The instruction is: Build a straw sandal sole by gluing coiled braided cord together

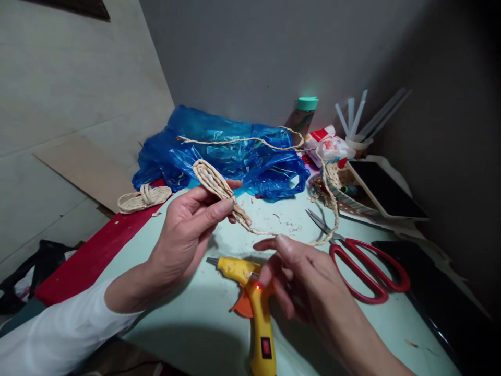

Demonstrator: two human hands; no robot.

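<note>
A flat oval coil of twisted straw cord (213, 180) is pinched between the thumb and fingers of my left hand (183, 232). From its lower end a loose cord (335, 209) runs to my right hand (299, 274), loops round to the right and lies back over the blue bag. My right thumb and index finger close on that cord; the other fingers are curled. Below my hands lies a yellow glue gun (260, 313) with an orange trigger, a small red light showing. Red-handled scissors (360, 266) rest half open to the right.
A blue plastic bag (235, 151) lies at the back, beside a green-lidded jar (307, 112). At the right are a cup of glue sticks (358, 143), a basket (344, 196) and a tablet (385, 188). A small woven slipper (144, 199) sits at the left edge.
</note>
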